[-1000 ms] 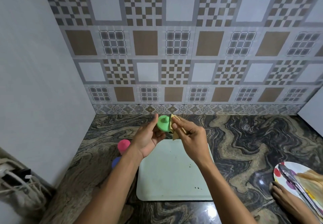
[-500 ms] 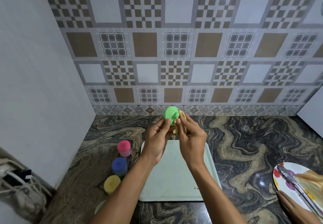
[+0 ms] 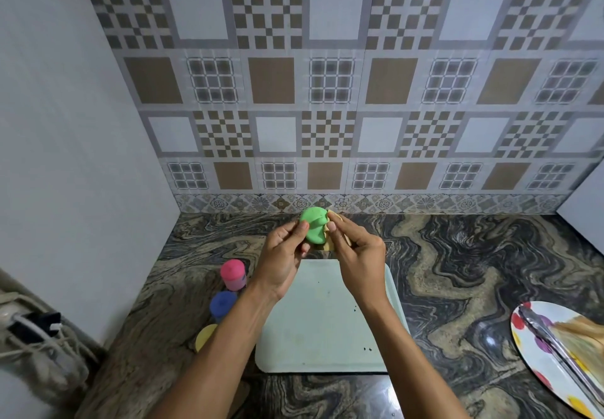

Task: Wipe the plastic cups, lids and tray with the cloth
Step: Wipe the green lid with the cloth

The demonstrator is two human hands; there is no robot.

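Pinching the green lid by its edge, above the far end of the tray, while the right hand grips the cloth against it (a fingertip hold only), the left hand may lose it if rubbed hard.

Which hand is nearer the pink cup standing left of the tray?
Left. The left hand hovers just right of the pink cup; the right hand is farther right, above the tray.
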